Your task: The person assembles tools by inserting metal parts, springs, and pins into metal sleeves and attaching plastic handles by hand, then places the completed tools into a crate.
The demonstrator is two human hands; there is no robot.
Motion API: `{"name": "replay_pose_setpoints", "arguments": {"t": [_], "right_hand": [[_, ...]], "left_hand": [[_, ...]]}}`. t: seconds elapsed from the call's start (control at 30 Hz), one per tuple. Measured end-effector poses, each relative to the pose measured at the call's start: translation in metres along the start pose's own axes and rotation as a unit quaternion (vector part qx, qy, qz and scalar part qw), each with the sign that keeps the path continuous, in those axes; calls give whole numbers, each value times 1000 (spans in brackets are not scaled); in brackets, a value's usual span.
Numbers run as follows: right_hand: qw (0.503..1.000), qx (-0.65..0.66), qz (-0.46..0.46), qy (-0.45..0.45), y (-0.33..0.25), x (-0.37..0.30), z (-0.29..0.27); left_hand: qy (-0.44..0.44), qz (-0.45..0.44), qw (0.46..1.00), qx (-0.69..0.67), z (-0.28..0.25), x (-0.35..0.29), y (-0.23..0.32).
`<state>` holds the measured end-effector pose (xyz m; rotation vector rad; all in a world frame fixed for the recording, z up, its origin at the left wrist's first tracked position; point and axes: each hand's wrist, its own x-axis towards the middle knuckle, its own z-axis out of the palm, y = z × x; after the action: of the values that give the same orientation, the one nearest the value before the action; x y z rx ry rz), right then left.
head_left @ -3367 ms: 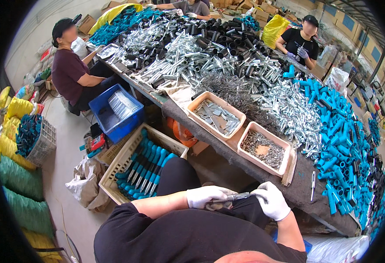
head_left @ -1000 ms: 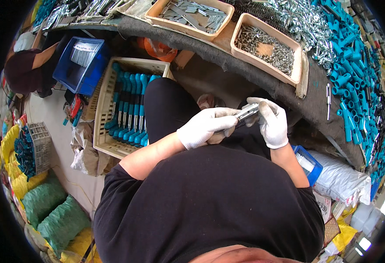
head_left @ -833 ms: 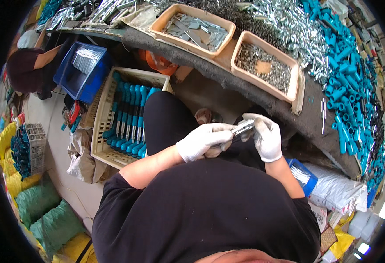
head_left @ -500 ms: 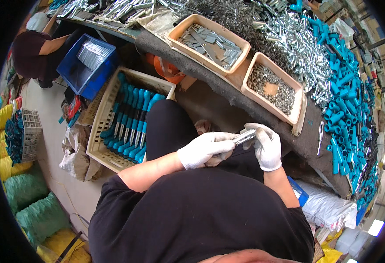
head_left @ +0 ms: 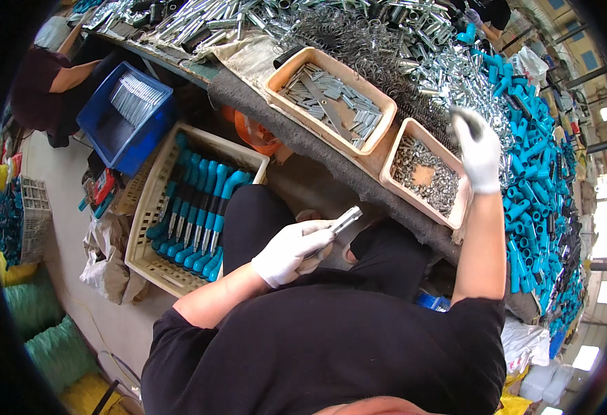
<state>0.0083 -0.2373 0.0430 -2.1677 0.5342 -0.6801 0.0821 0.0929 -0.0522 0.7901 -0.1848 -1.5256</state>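
Note:
In a white glove, my left hand is closed around a short silver metal tube-like part, whose free end points up and to the right above my lap. My right hand, gloved too, is stretched out over the workbench, just beyond the right side of a tray of small metal fittings. Its fingers are blurred, and whether they hold anything does not show. Around that hand lie a heap of shiny metal parts and a tangle of dark wire springs.
A tray of flat and rod-shaped metal pieces sits on the bench. Teal plastic tubes are heaped at the right. To my left stand a cream crate of teal-handled tools and a blue bin. Another person sits at far left.
My right hand has left the metal part and moved up and right over the bench. My left hand keeps the part, now slightly lower and further left.

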Motion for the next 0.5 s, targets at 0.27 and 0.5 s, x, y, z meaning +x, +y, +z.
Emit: {"name": "replay_pose_setpoints", "arguments": {"t": [0.27, 0.5], "right_hand": [[892, -437, -35, -107, 81, 137, 17], [844, -472, -142, -211, 105, 164, 51]], "left_hand": [[76, -18, 997, 3, -13, 0, 13], [104, -21, 994, 5, -26, 4, 15]]}}
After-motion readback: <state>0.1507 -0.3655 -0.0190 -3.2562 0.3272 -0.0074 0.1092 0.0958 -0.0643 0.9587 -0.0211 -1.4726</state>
